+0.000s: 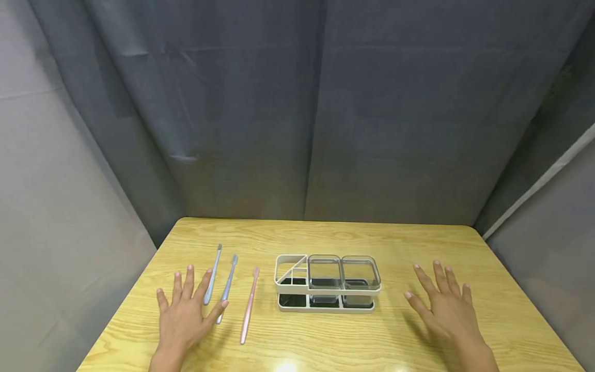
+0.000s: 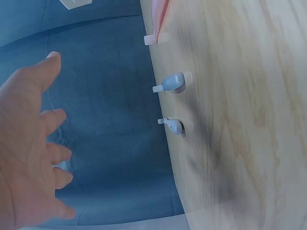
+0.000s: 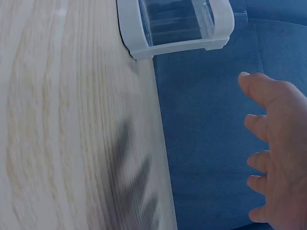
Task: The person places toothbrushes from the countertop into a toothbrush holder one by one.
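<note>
Left grip point(image 1: 183, 314), right grip point(image 1: 449, 313): bare, short-nailed

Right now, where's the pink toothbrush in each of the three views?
Head: the pink toothbrush lies low, left of centre, between a blue toothbrush and the white holder.
Left wrist: pink toothbrush at the top edge, near the middle, partly cut off.
Right wrist: not in it.
Shared landmark: the wooden table, in all three.

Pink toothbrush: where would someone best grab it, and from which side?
The pink toothbrush is probably best pinched mid-handle, from above, across its long edges: it lies slim on the wood-grained table, with bare tabletop along both sides.
</note>
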